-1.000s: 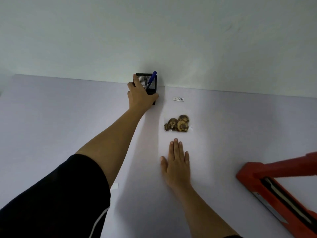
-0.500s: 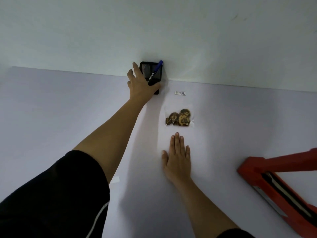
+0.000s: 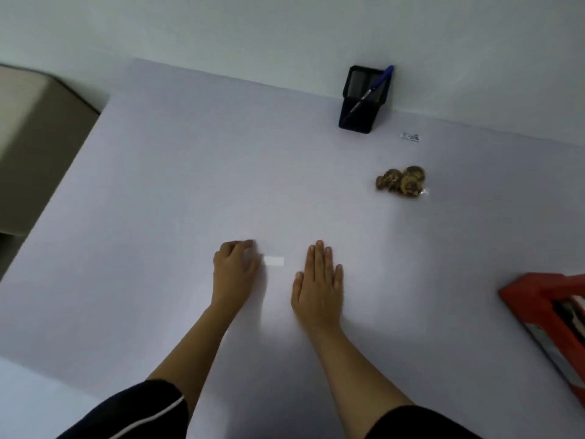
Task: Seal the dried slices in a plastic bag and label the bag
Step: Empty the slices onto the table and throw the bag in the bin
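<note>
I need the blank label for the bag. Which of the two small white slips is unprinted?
The blank slip lying between the left hand and right hand; the slip near the pen holder carries dark print.

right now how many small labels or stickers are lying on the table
2. A blank white label lies between the left hand and right hand. A printed sticker lies at the far edge, right of the pen holder. None seems hidden.

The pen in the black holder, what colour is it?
Blue. The pen leans in the holder by the wall, seen in the head view.
</note>
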{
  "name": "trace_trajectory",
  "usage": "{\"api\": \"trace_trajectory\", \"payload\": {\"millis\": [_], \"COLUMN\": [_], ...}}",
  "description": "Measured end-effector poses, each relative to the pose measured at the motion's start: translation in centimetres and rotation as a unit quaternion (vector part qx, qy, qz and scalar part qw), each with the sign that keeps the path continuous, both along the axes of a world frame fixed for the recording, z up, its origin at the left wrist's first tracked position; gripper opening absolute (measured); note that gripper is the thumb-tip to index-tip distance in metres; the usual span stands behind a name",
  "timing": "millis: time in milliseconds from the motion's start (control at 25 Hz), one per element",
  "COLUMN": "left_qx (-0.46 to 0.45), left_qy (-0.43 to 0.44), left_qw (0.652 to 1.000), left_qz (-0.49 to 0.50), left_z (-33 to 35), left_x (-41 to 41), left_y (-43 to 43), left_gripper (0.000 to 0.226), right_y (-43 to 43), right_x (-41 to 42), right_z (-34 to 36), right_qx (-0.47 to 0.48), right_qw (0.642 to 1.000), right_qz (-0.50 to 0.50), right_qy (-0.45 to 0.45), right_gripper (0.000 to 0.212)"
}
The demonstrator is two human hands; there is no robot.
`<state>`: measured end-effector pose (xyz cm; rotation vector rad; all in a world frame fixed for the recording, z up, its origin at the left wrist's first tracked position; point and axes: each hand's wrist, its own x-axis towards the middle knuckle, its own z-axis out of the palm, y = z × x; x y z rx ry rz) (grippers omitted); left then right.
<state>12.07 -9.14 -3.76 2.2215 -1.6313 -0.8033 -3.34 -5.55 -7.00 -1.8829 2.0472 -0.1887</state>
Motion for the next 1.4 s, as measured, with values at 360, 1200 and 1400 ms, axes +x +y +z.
{"api": "trace_trajectory", "payload": {"millis": [360, 1200, 1400], "left_qx": [-0.038, -0.080, -0.133], "left_qy": [0.021, 0.155, 0.183], "left_qw": [0.995, 0.934, 0.856], "left_qz": [-0.091, 0.310, 0.465], "left_z": [-1.1, 3.0, 3.1], "left_x": [-1.7, 10.7, 16.2], "left_y": [0.1, 14.3, 25.8], "left_gripper": [0.027, 0.015, 0.018], "right_y": [0.1, 9.9, 19.6], "right_x": [0.3, 13.7, 20.3], "right_z": [-0.3, 3.6, 3.2], "right_qx": [0.001, 0.041, 0.029], "right_qw": [0.999, 0.975, 0.947], "right_qz": [-0.005, 0.186, 0.272], "right_qy": [0.040, -0.111, -0.166], "right_gripper": [0.057, 0.070, 0.060]}}
